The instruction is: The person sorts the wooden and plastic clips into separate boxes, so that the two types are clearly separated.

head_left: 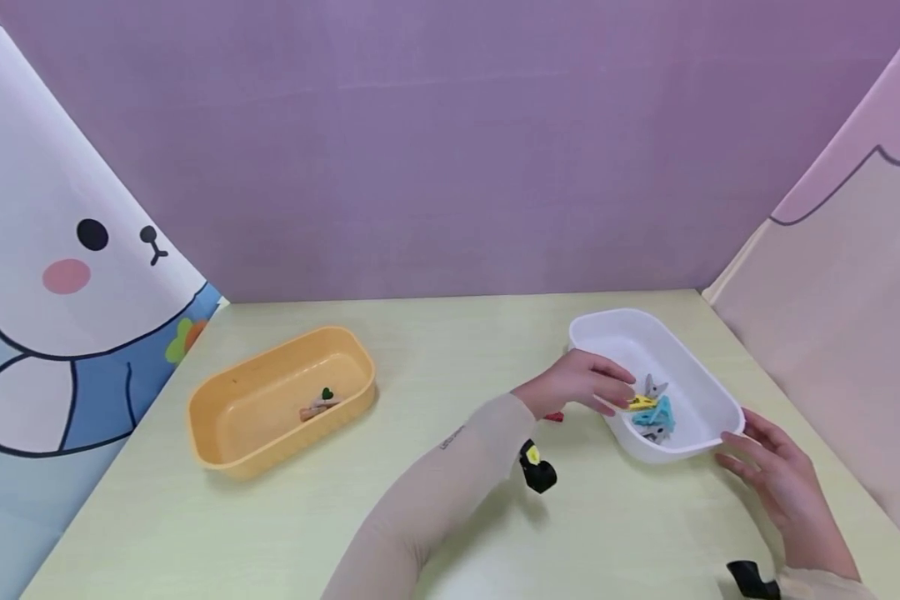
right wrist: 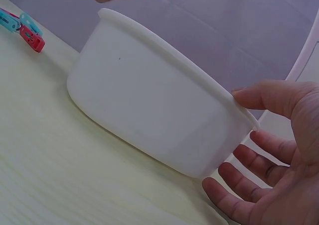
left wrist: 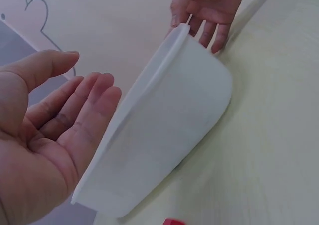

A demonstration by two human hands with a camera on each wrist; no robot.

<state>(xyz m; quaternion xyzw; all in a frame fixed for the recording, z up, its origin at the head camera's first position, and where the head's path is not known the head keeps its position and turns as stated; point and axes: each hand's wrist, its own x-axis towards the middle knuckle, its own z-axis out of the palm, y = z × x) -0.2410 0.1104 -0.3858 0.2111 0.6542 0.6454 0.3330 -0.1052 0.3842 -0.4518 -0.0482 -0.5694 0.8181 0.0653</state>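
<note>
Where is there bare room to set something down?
A wide bare patch lies between the orange tub and the left sleeve. Another lies in front of the white tub, between that sleeve and the right hand gripping its corner. It's crowded at that tub's left rim: the left hand is over it, and a red clip lies nearby.

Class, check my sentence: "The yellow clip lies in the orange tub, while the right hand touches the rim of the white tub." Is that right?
Not quite: the yellow clip lies in the white tub, not the orange tub, as the head view shows. The rest stands: the right hand touches the white tub's rim.
</note>
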